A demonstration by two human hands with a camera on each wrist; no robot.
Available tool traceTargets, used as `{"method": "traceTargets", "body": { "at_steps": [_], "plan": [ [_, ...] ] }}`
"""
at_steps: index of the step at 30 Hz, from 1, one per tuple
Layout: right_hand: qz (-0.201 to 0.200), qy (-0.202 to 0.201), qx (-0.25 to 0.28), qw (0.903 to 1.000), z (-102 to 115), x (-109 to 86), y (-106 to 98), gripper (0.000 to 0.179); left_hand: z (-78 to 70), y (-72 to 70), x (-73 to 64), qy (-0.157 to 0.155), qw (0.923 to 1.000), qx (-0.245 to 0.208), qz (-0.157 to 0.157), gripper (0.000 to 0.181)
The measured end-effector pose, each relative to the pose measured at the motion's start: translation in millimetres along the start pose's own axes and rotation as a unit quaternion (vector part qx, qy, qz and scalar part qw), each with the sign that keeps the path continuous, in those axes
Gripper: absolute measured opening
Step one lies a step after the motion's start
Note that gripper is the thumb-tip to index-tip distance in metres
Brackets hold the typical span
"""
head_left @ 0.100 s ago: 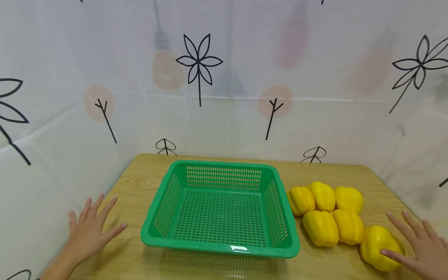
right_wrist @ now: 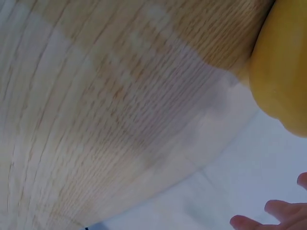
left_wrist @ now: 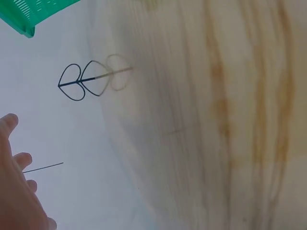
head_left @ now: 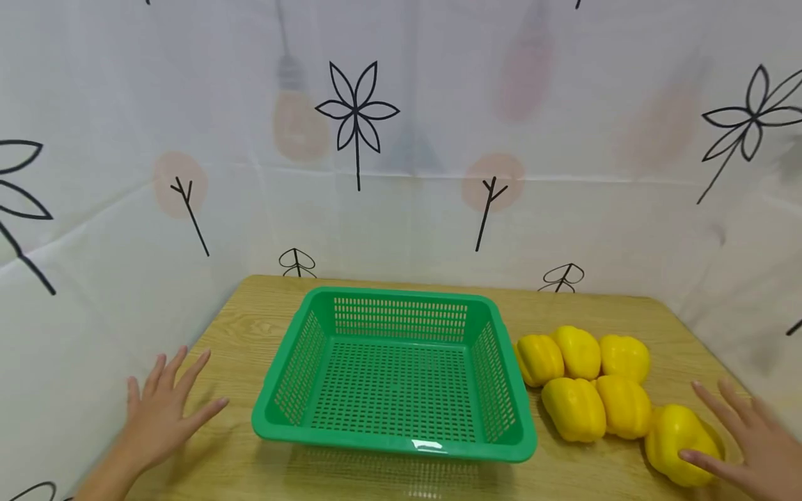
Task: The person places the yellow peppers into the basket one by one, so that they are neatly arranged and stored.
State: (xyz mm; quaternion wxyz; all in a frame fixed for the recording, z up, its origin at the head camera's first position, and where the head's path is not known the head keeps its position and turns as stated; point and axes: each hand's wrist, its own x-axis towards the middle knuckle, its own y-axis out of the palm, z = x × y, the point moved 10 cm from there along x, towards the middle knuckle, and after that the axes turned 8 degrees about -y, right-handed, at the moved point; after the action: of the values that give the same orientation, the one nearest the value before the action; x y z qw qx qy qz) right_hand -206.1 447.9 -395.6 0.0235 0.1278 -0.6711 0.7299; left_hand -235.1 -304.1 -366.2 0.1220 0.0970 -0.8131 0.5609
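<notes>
Near the bench's right edge, the nearest pepper lay just left of the outspread right grip; contact was unclear.

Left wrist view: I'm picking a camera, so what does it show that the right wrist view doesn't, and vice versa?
Only the left wrist view shows the left hand, a corner of the green basket and a leaf drawing. Only the right wrist view shows the right hand and part of a yellow pepper. Both show the table and pale cloth.
</notes>
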Motion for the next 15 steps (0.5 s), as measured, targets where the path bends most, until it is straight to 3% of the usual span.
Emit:
{"method": "traceTargets", "body": {
  "at_steps": [7,15],
  "plan": [
    [-0.043,-0.054,0.071,0.9951,8,1.0,-2,0.116,-11.1,-6.3,3.3,0.013,0.9974,-0.065,-0.029,0.078],
    [-0.041,-0.043,0.118,0.9912,5,2.2,0,0.113,-25.9,-9.0,5.8,0.034,0.9902,-0.132,-0.032,0.076]
  ]
}}
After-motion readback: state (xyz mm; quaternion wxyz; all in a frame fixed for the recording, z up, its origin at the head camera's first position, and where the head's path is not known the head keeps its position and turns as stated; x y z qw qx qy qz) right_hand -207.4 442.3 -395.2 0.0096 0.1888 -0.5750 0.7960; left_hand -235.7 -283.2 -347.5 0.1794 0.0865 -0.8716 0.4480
